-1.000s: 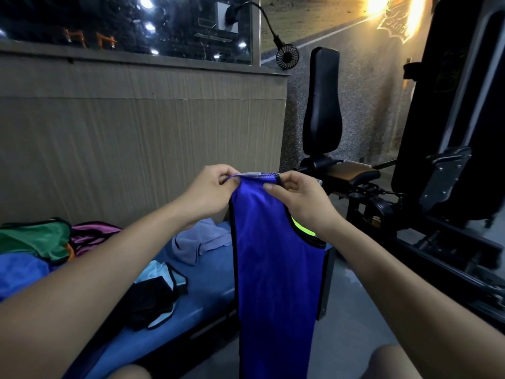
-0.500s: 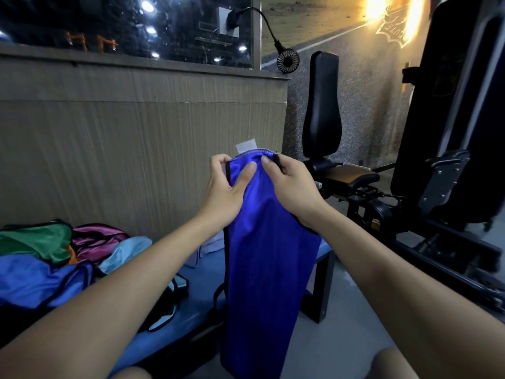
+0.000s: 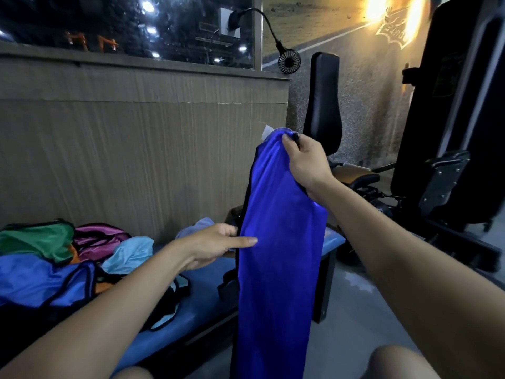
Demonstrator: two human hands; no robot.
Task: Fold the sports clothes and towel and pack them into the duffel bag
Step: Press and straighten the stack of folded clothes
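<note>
While it hangs: right hand (image 3: 307, 162) pinches the blue garment's (image 3: 278, 269) top at 12 o'clock.
Left hand (image 3: 216, 246): grips its 9 o'clock edge.
Tip: fold over evenly.

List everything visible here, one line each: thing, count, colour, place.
blue garment: one, royal blue with black trim, hanging in front of the bench
white label: one, at the garment's top
bench: one, blue pad, along the wall
clothes pile: several, green, pink, light blue, blue, on the bench's left
towel: one, pale lavender, on the bench
clip fan: one, black, above the ledge
gym machine: one, black, right
right hand: pinches the garment's top
left hand: holds the garment's left edge
</note>
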